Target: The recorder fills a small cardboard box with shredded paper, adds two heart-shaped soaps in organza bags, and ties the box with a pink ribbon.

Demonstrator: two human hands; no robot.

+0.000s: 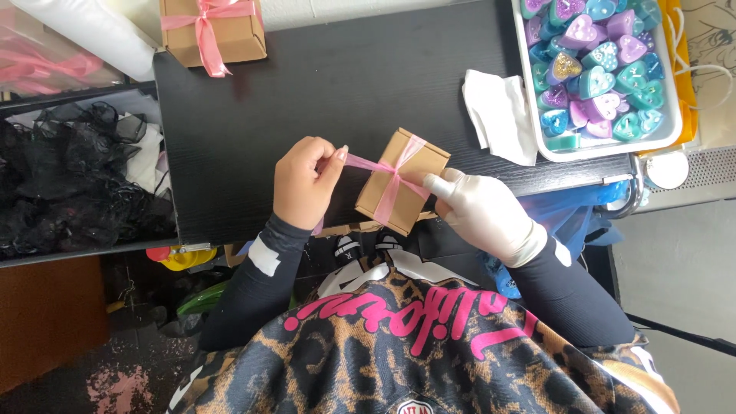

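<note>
A small brown cardboard box (410, 157) lies tilted at the near edge of the black table (307, 84). A pink ribbon (392, 188) is crossed over its top. My left hand (305, 184), bare, pinches one end of the ribbon and holds it taut to the left of the box. My right hand (483, 211), in a white glove, rests against the box's right side with its fingers on the other ribbon end.
A second brown box with a tied pink bow (213, 31) stands at the table's far left. A white tray (609, 146) of several heart-shaped coloured pieces sits at the far right, a white tissue (502, 115) beside it. Black mesh fabric (69, 176) lies to the left.
</note>
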